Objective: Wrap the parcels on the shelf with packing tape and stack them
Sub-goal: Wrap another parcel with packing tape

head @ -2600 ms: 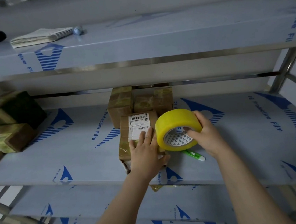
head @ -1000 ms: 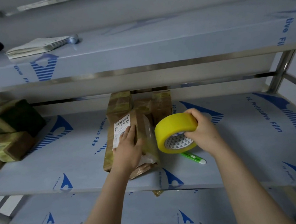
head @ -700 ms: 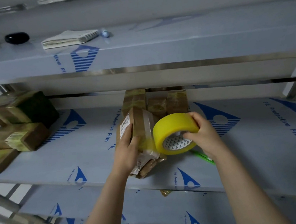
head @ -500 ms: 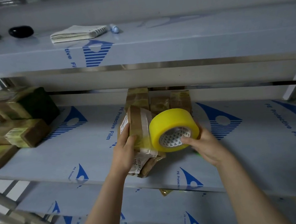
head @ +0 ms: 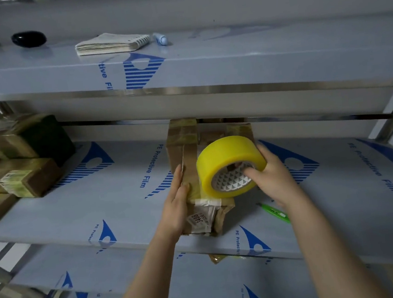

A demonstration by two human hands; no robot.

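A brown cardboard parcel (head: 205,218) with white labels stands tipped on its edge at the front of the middle shelf (head: 113,201). My left hand (head: 177,204) grips its left side, thumb on the taped face. My right hand (head: 271,177) holds a yellow roll of packing tape (head: 225,160) against the parcel's right face, with the thumb inside the core. More taped parcels (head: 213,132) stand behind it at the back of the shelf.
Several taped parcels (head: 17,158) are stacked at the left end of the middle shelf. A green cutter (head: 273,212) lies under my right wrist. On the upper shelf lie a notepad (head: 111,43), a marker (head: 161,39) and a black object (head: 28,39).
The parcel lay flat with its label up; my left hand has tipped it onto its edge. My right hand has brought the tape roll up against its side.
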